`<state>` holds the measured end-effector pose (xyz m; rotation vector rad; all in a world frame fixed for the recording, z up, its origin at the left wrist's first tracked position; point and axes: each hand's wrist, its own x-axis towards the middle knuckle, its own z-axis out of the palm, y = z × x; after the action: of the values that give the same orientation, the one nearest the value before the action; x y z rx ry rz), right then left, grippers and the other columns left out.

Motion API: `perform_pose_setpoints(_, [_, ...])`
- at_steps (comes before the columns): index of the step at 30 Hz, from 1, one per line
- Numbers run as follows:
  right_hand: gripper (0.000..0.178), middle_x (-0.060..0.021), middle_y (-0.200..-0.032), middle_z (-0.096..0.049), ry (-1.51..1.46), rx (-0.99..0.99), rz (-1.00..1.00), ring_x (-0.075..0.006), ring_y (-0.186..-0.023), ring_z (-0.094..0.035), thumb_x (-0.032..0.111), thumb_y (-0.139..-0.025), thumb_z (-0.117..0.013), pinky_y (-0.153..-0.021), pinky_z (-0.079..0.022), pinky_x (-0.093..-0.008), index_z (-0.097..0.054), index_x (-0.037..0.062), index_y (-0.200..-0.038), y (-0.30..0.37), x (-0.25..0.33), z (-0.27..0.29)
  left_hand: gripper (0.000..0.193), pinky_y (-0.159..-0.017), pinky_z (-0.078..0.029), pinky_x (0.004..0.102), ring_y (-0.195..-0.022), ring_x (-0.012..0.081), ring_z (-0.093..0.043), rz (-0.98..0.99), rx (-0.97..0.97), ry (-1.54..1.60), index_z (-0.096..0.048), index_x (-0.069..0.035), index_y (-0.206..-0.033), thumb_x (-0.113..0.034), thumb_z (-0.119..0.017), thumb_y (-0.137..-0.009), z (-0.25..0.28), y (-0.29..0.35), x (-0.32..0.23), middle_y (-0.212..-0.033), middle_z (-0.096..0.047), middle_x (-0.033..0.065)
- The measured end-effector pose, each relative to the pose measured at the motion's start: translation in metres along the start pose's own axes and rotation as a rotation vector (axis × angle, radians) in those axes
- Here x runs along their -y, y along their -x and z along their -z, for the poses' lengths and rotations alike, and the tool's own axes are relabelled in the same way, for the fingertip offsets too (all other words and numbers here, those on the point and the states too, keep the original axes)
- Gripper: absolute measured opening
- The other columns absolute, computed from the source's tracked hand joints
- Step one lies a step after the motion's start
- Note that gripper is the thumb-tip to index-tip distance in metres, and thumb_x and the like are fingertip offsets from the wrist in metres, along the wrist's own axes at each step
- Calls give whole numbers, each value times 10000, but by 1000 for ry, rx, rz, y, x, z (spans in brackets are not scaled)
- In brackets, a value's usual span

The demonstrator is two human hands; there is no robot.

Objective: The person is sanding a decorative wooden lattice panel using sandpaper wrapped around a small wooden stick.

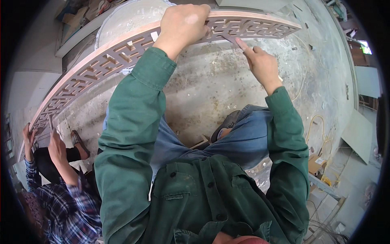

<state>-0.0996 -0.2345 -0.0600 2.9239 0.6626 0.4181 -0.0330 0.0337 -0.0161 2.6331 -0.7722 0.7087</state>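
Observation:
A long wooden lattice panel with cut-out geometric openings stands on edge across the upper part of the head view, its ends bending down with the lens. My left hand is closed over its upper edge near the middle. In my right hand is a thin, flat, file-like tool. The index finger lies stretched along it, and its tip reaches the panel's lower openings, right of my left hand. Whether the tip sits inside an opening is too small to tell.
At the lower left a person in a plaid shirt works on the panel's left end, one hand on a thin tool. A plastic-covered round surface lies behind the panel. A yellow cord and a cardboard box are on the right.

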Motion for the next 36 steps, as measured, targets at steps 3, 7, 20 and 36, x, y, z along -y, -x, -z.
perform_pose_setpoints(3, [585,-98,-735,-563,4,-2,-8,-280,-586,-608,164,-889,-560,-523,-495,-410,-391,335,-1423,-3,-14,-18,256,-563,-494,425,-671,309,-634,-9,-2,14,-596,-114,-807,-276,-745,-676,-1,-1,-2,-668,-630,87])
perform_pose_setpoints(7, [523,-132,-785,-610,-178,40,-193,-330,-637,-619,241,-921,-536,-540,-495,-452,-387,287,-1420,6,25,-23,253,-576,-496,429,-684,313,-635,-8,12,-1,-595,-114,-814,-269,-741,-678,-2,2,1,-685,-639,84])
perform_pose_setpoints(20, [535,-145,-771,-616,-123,94,-373,-353,-645,-624,110,-879,-495,-553,-492,-473,-421,248,-1391,-12,50,-16,286,-587,-496,434,-705,322,-642,48,94,-30,-604,-113,-804,-325,-752,-681,3,-4,-6,-704,-652,94])
perform_pose_setpoints(36, [587,-163,-785,-603,-78,120,-307,-343,-622,-621,51,-817,-515,-553,-503,-449,-424,143,-1389,-5,61,-11,299,-599,-481,444,-738,324,-639,79,146,28,-610,-110,-800,-346,-753,-685,13,-8,-9,-710,-647,88])
